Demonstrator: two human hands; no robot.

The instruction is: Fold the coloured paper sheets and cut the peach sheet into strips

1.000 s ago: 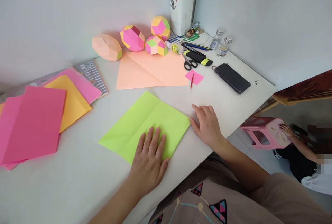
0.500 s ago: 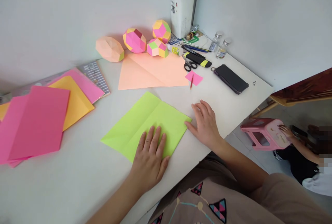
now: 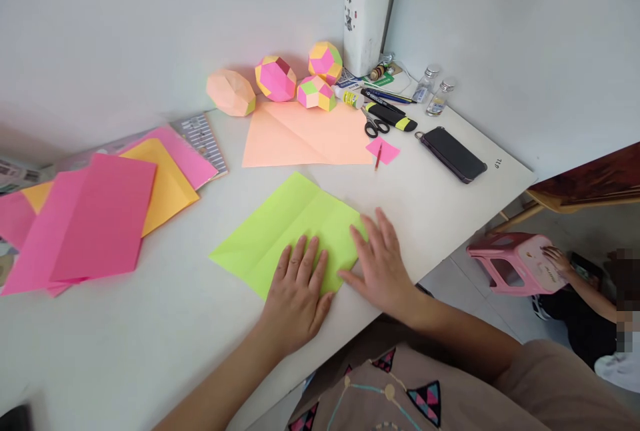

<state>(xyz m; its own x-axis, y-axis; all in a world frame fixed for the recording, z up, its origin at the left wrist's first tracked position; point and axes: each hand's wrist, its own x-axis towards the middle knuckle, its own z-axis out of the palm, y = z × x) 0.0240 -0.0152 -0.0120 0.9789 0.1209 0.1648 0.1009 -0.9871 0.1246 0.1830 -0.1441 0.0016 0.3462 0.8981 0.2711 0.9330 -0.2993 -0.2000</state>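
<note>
A lime-green paper sheet with visible creases lies on the white table. My left hand rests flat on its lower part, fingers spread. At the sheet's right edge is my right hand, fingers apart, with fingertips touching the paper there. Behind the green sheet lies a creased peach sheet. Pink sheets and an orange sheet overlap at the left.
Paper polyhedra stand along the wall. Scissors, a highlighter, a phone and small bottles sit toward the back right. Beyond the table, another person's hand touches a pink stool.
My right hand has moved in over the green sheet's right edge. My left hand stays flat on the paper. The whole view has shifted slightly, with table objects appearing farther right.
</note>
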